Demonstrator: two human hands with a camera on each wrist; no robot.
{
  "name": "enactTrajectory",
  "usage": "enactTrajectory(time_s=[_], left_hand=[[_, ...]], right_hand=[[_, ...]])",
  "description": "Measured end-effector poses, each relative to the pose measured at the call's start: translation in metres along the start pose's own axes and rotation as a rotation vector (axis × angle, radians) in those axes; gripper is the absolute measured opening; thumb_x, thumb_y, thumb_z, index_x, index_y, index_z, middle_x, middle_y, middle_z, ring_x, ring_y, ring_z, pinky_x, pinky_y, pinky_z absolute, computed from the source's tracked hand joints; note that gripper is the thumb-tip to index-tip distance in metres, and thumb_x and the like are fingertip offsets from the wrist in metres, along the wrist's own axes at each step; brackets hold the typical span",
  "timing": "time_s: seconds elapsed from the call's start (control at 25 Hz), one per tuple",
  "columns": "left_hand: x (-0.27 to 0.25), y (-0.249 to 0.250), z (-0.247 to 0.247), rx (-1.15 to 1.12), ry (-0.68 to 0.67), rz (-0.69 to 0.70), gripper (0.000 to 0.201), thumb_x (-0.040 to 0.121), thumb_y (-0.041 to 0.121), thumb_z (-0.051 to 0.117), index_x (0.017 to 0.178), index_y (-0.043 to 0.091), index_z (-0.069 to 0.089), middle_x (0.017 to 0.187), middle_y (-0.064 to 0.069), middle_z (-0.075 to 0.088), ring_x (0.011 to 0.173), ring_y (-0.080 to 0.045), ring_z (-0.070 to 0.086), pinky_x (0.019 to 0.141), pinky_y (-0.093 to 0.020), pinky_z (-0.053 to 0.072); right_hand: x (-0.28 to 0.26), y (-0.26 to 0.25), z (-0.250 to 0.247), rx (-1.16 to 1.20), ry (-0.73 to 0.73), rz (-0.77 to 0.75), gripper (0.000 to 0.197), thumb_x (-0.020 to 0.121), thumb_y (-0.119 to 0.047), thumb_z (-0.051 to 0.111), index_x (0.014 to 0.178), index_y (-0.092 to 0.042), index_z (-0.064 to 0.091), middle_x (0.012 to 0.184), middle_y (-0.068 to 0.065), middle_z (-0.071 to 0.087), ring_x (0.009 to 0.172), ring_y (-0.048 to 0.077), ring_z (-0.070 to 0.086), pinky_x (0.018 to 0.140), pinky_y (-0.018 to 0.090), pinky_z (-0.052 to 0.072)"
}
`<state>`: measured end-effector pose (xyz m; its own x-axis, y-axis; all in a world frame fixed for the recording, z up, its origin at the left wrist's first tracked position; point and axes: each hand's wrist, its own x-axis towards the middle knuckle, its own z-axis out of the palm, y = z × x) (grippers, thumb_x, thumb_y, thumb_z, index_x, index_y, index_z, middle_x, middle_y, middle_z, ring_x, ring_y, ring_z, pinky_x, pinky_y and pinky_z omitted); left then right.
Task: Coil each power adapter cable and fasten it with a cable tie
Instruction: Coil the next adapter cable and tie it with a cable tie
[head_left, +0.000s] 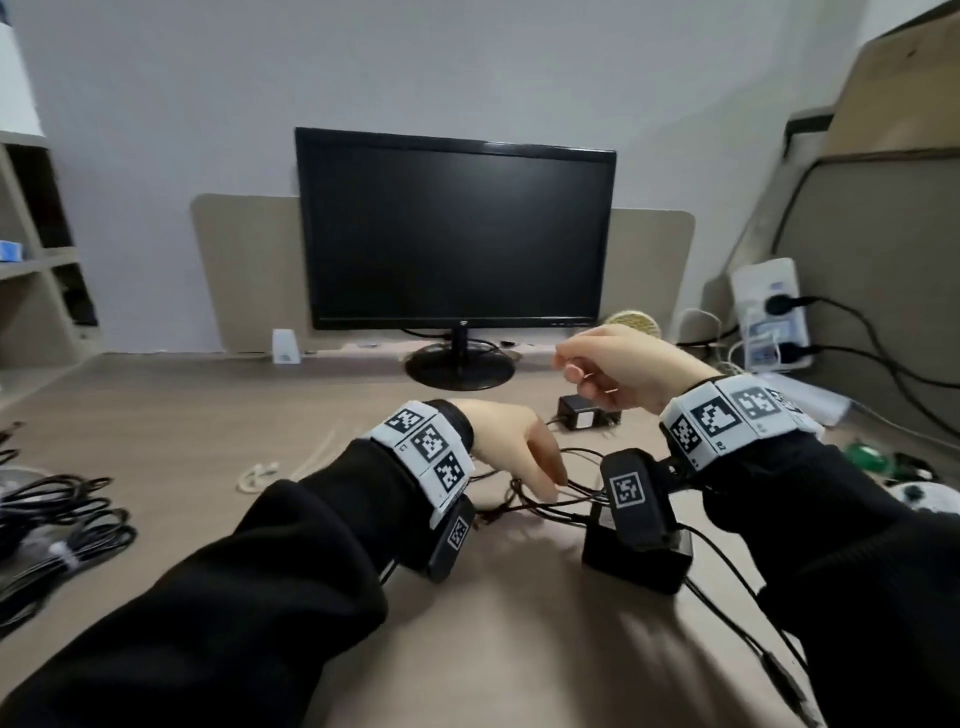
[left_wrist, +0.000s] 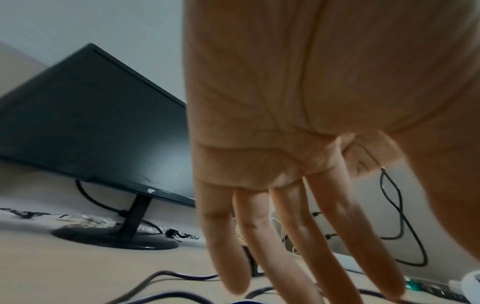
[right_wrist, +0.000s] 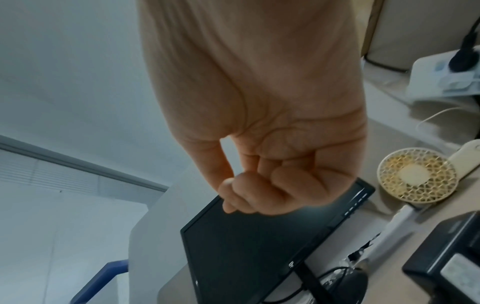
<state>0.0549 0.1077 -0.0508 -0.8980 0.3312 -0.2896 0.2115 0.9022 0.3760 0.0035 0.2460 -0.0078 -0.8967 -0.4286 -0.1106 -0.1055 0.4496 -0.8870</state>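
Note:
My left hand (head_left: 519, 452) reaches down with straight fingers (left_wrist: 293, 242), the tips resting on loose black cable loops (head_left: 576, 491) on the desk. The cable runs to a black adapter brick (head_left: 636, 566), partly hidden by my right wrist camera. My right hand (head_left: 605, 364) is raised above and behind it, its fingers (right_wrist: 249, 191) curled with thumb against forefinger. It pinches a thin dark tie (left_wrist: 376, 162) that is barely visible. A second adapter (head_left: 579, 413) lies further back.
A monitor (head_left: 457, 228) stands at the back of the desk. Tied cable bundles (head_left: 57, 525) lie at the left edge and white ties (head_left: 257, 473) in the left middle. A power strip (head_left: 771, 312), a small fan (right_wrist: 417, 179) and clutter fill the right side.

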Motion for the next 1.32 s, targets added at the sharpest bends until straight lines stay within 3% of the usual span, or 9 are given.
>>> enactTrajectory(time_s=[0.12,0.28,0.36,0.48,0.68,0.84,1.04,1.2,1.32], left_hand=[[0.015,0.014,0.010,0.188,-0.142,-0.012,0.033,0.078,0.036,0.073,0.110,0.026,0.068,0.102,0.009,0.066,0.092,-0.010,0.057,0.088,-0.027,0.046],[0.024,0.024,0.017,0.396,-0.081,-0.027,0.024,0.083,0.033,0.067,0.098,0.014,0.069,0.096,-0.004,0.064,0.083,-0.018,0.053,0.074,-0.028,0.043],[0.021,0.020,0.007,0.287,0.041,0.032,0.020,0.088,0.029,0.062,0.095,0.011,0.067,0.089,-0.002,0.060,0.082,-0.018,0.052,0.073,-0.028,0.040],[0.005,0.009,-0.015,0.081,0.318,0.115,0.012,0.091,0.026,0.058,0.080,0.022,0.061,0.078,0.008,0.060,0.079,-0.014,0.056,0.072,-0.028,0.043],[-0.023,-0.030,-0.041,-0.204,0.762,0.089,0.015,0.093,0.024,0.055,0.079,0.020,0.059,0.065,0.008,0.057,0.064,-0.010,0.054,0.068,-0.028,0.045],[-0.040,-0.057,-0.050,-0.355,0.876,0.090,0.022,0.095,0.021,0.050,0.085,0.007,0.062,0.062,0.007,0.056,0.061,-0.007,0.052,0.069,-0.028,0.046],[-0.051,-0.087,-0.060,-0.480,0.964,0.084,0.023,0.097,0.018,0.048,0.079,0.014,0.062,0.056,0.011,0.057,0.059,-0.003,0.054,0.061,-0.017,0.046],[-0.049,-0.102,-0.068,-0.537,0.968,0.091,0.025,0.098,0.016,0.047,0.080,0.011,0.063,0.061,0.007,0.061,0.065,-0.012,0.061,0.070,-0.032,0.055],[-0.053,-0.113,-0.073,-0.674,1.073,0.050,0.022,0.097,0.014,0.049,0.084,0.009,0.065,0.075,-0.006,0.067,0.072,-0.015,0.069,0.067,-0.032,0.058]], right_hand=[[-0.005,0.006,-0.019,0.028,0.055,0.041,0.020,0.097,-0.021,0.049,0.080,-0.015,0.058,0.060,-0.003,0.047,0.046,0.009,0.042,0.051,0.021,0.029],[-0.010,0.009,-0.023,0.038,0.049,0.046,0.019,0.097,-0.021,0.050,0.081,-0.015,0.057,0.060,-0.003,0.047,0.046,0.009,0.042,0.051,0.020,0.029],[-0.012,0.009,-0.021,0.047,0.033,0.026,0.018,0.098,-0.022,0.050,0.083,-0.015,0.057,0.060,-0.004,0.047,0.046,0.008,0.043,0.051,0.020,0.030],[-0.012,0.006,-0.015,0.055,0.010,-0.026,0.017,0.096,-0.021,0.052,0.083,-0.015,0.060,0.062,-0.003,0.049,0.050,0.009,0.046,0.053,0.020,0.034],[-0.009,-0.015,0.012,0.047,-0.038,-0.174,0.012,0.096,-0.021,0.053,0.087,-0.017,0.060,0.074,-0.001,0.058,0.070,0.012,0.054,0.060,0.022,0.039],[0.007,-0.035,0.045,-0.054,0.066,-0.333,0.004,0.091,-0.019,0.061,0.094,-0.018,0.058,0.086,-0.001,0.058,0.076,0.011,0.055,0.063,0.022,0.046],[0.041,-0.047,0.079,-0.052,-0.040,-0.396,0.007,0.089,-0.021,0.062,0.086,-0.024,0.056,0.082,-0.005,0.060,0.075,0.010,0.057,0.069,0.025,0.047],[0.067,-0.053,0.098,-0.101,-0.014,-0.569,0.012,0.093,-0.018,0.054,0.087,-0.023,0.063,0.080,-0.004,0.063,0.079,0.014,0.059,0.074,0.032,0.049],[0.083,-0.047,0.100,-0.086,0.075,-0.577,0.027,0.095,-0.015,0.047,0.079,-0.027,0.065,0.077,-0.002,0.064,0.077,0.019,0.061,0.080,0.038,0.051]])
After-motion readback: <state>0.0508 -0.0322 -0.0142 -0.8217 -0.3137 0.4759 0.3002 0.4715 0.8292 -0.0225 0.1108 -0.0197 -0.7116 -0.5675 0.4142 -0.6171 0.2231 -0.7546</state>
